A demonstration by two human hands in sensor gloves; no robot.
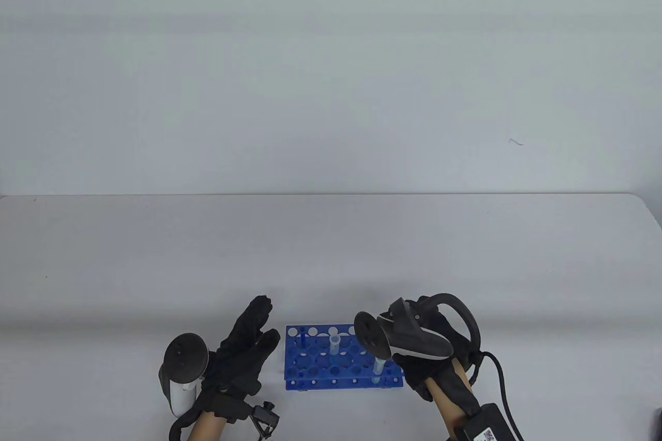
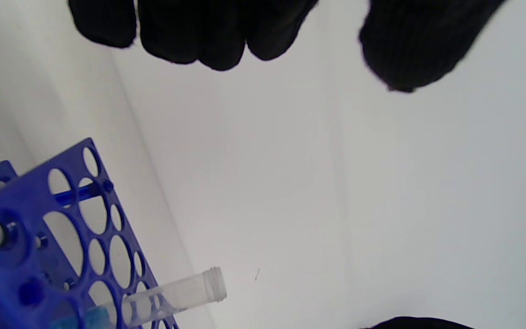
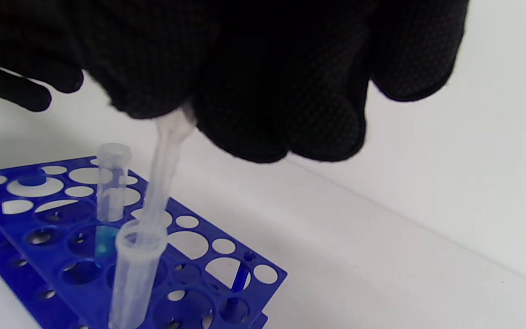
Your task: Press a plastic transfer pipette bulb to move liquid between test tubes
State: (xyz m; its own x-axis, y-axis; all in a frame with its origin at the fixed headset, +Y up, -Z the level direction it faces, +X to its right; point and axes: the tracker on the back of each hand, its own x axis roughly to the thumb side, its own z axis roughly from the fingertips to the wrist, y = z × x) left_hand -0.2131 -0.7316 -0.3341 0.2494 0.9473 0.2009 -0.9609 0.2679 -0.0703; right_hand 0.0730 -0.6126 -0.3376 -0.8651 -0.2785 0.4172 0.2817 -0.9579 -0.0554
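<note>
Table view: blue rack (image 1: 343, 358) near front table edge, between hands. Left hand (image 1: 243, 353) beside rack's left end, fingers spread, holding nothing. Right hand (image 1: 429, 353) above rack's right end, mostly hidden by tracker.

Left wrist view: fingers (image 2: 208, 32) apart, clear tube (image 2: 176, 294) in rack.

Right wrist view: right-hand fingers (image 3: 244, 91) pinch pipette (image 3: 162, 183) at top, probably bulb; stem enters near tube (image 3: 135, 269). Far tube (image 3: 110, 196) holds blue liquid.

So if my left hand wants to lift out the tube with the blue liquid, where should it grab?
Probably by the bare upper part of the tube, just under its rim, pinched from above. It stands upright in the rack, whose plates hide the lower half; the left hand is free.
</note>
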